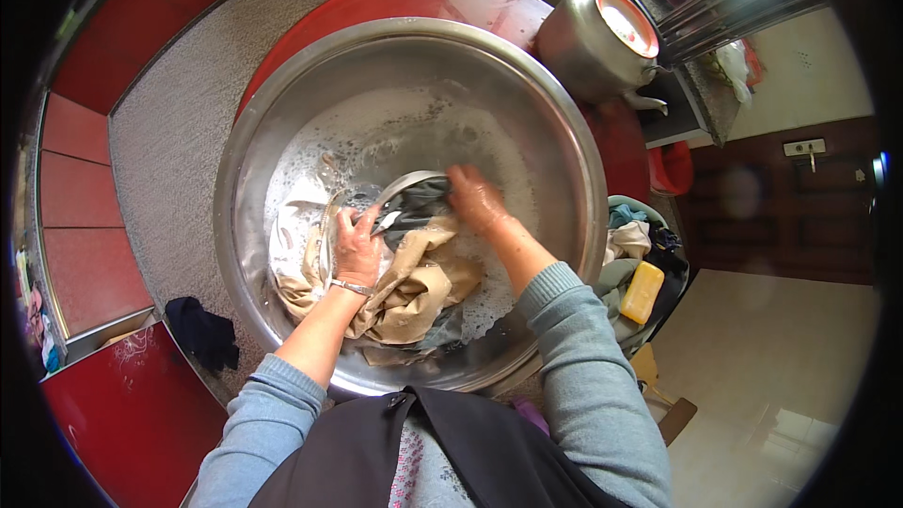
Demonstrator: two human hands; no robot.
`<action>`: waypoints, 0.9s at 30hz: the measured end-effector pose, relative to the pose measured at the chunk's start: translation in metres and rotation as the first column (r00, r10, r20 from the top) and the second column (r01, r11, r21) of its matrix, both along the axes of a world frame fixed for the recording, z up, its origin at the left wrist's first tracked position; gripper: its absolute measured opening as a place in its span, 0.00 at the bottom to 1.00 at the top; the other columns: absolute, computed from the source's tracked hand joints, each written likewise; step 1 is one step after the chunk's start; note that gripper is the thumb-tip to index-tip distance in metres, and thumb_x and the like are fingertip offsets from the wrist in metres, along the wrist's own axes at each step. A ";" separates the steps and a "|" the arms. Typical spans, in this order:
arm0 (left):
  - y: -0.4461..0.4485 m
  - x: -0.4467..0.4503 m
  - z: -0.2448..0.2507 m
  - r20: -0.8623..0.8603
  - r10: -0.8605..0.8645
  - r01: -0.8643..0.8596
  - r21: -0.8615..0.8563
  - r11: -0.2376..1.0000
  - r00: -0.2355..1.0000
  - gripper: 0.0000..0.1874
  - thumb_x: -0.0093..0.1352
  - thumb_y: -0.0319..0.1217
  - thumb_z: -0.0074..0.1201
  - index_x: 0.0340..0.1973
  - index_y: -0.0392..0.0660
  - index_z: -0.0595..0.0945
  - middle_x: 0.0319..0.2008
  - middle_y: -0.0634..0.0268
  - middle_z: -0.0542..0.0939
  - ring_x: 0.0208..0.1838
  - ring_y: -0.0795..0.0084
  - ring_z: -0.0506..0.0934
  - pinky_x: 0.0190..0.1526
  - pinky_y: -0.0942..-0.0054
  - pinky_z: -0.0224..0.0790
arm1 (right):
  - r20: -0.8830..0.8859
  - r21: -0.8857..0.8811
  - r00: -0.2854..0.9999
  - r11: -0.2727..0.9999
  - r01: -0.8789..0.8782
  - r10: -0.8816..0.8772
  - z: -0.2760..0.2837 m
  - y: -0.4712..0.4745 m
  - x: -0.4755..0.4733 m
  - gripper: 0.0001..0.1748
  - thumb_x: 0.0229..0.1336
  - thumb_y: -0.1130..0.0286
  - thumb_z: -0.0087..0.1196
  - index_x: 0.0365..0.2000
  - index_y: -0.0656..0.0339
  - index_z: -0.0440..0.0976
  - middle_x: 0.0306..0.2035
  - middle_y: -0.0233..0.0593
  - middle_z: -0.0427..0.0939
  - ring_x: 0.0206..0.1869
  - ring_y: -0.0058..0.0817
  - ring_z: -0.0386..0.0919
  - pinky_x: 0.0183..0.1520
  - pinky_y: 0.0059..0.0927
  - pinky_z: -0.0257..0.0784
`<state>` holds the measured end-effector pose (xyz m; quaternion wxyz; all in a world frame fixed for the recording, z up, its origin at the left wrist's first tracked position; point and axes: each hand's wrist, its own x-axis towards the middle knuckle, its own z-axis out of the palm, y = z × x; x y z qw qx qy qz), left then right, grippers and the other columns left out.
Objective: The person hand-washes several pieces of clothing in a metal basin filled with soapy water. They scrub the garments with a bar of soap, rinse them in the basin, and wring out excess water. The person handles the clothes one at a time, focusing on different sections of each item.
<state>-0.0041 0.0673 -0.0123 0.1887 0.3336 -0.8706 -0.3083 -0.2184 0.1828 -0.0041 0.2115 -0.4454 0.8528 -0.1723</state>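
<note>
A wide metal basin (589,176) holds soapy water and several wet garments. Tan cloth (416,289) lies bunched at the near side, with white cloth (289,226) in the suds at the left. My left hand (358,247), with a bracelet at the wrist, grips the pale edge of a dark grey-green garment (416,204). At the other end of that edge, my right hand (476,199) holds the same garment, its fingertips partly hidden. The pale band curves between both hands, above the tan cloth.
A large metal kettle (575,49) stands beyond the basin at the right. Beside the basin, a tub (659,208) of clothes bears a yellow soap bar (642,293). Dark cloth (202,333) lies on the grey carpet (169,155) at left. A red cabinet front (134,409) is nearby.
</note>
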 end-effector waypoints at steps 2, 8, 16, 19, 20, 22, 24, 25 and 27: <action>0.002 0.004 0.006 0.010 -0.062 0.062 -0.049 0.997 0.998 0.30 0.54 0.19 0.52 0.53 0.53 0.76 0.47 0.51 0.67 0.47 0.51 0.71 0.51 0.60 0.65 | -0.021 0.175 0.993 0.978 0.114 -0.112 0.008 -0.010 -0.011 0.17 0.52 0.69 0.55 0.43 0.55 0.66 0.43 0.50 0.71 0.47 0.50 0.71 0.45 0.47 0.70; 0.011 0.003 -0.001 -0.154 -0.310 0.309 -0.032 0.951 0.938 0.21 0.58 0.24 0.58 0.46 0.55 0.78 0.46 0.52 0.68 0.44 0.50 0.74 0.43 0.61 0.71 | -0.199 0.126 0.863 0.861 0.493 -0.465 -0.020 -0.038 0.010 0.18 0.51 0.72 0.54 0.45 0.56 0.68 0.53 0.50 0.67 0.51 0.46 0.71 0.48 0.42 0.72; 0.000 -0.013 -0.067 -0.175 0.257 -0.087 0.645 0.760 0.950 0.10 0.62 0.20 0.46 0.39 0.42 0.73 0.32 0.52 0.76 0.40 0.52 0.75 0.41 0.61 0.67 | 0.029 -0.331 0.903 0.856 -0.397 0.429 0.075 0.020 0.088 0.14 0.43 0.66 0.63 0.33 0.57 0.77 0.44 0.41 0.74 0.46 0.41 0.71 0.49 0.42 0.68; 0.002 -0.019 -0.089 0.000 0.343 -0.243 0.707 0.664 0.939 0.08 0.63 0.23 0.46 0.38 0.42 0.76 0.29 0.51 0.78 0.37 0.52 0.77 0.39 0.60 0.69 | 0.015 -0.290 0.967 0.927 -0.239 0.254 0.033 0.001 0.119 0.10 0.46 0.65 0.62 0.29 0.57 0.76 0.34 0.38 0.76 0.41 0.41 0.71 0.42 0.40 0.70; 0.005 -0.019 -0.091 -0.014 0.250 -0.197 0.577 0.793 0.968 0.07 0.62 0.24 0.47 0.36 0.41 0.77 0.29 0.50 0.78 0.35 0.52 0.77 0.38 0.60 0.70 | 0.025 -0.309 0.993 0.946 -0.100 0.113 0.021 -0.007 0.123 0.08 0.48 0.65 0.60 0.27 0.57 0.76 0.32 0.39 0.76 0.38 0.40 0.73 0.38 0.39 0.70; 0.006 -0.015 -0.088 0.016 0.119 -0.120 0.234 0.965 0.993 0.06 0.61 0.26 0.50 0.32 0.40 0.79 0.27 0.49 0.79 0.33 0.51 0.78 0.36 0.59 0.71 | -0.003 -0.310 0.999 0.950 0.041 -0.045 0.014 -0.025 0.125 0.09 0.49 0.63 0.58 0.25 0.58 0.76 0.28 0.39 0.76 0.32 0.42 0.75 0.34 0.40 0.71; 0.002 -0.011 -0.077 0.109 0.041 -0.065 0.218 0.974 0.993 0.06 0.60 0.28 0.51 0.28 0.39 0.79 0.25 0.52 0.79 0.30 0.50 0.78 0.35 0.57 0.72 | -0.061 -0.218 0.987 0.967 0.132 -0.148 0.008 -0.036 0.126 0.13 0.51 0.58 0.56 0.24 0.57 0.77 0.26 0.41 0.77 0.31 0.43 0.77 0.34 0.43 0.72; 0.002 -0.014 -0.072 0.159 0.024 -0.056 0.199 0.978 0.987 0.06 0.60 0.28 0.50 0.27 0.39 0.79 0.25 0.51 0.79 0.30 0.50 0.78 0.35 0.56 0.72 | -0.073 -0.105 0.983 0.981 0.163 -0.171 0.009 -0.045 0.121 0.14 0.52 0.57 0.55 0.24 0.57 0.78 0.27 0.42 0.78 0.32 0.43 0.77 0.35 0.43 0.73; 0.003 -0.019 -0.062 0.260 -0.005 -0.037 0.157 0.987 0.966 0.06 0.61 0.28 0.49 0.26 0.39 0.78 0.25 0.50 0.79 0.31 0.49 0.78 0.36 0.55 0.71 | -0.104 0.116 0.971 0.967 0.225 -0.214 0.011 -0.067 0.107 0.16 0.53 0.55 0.53 0.26 0.57 0.78 0.29 0.43 0.79 0.34 0.44 0.79 0.38 0.43 0.74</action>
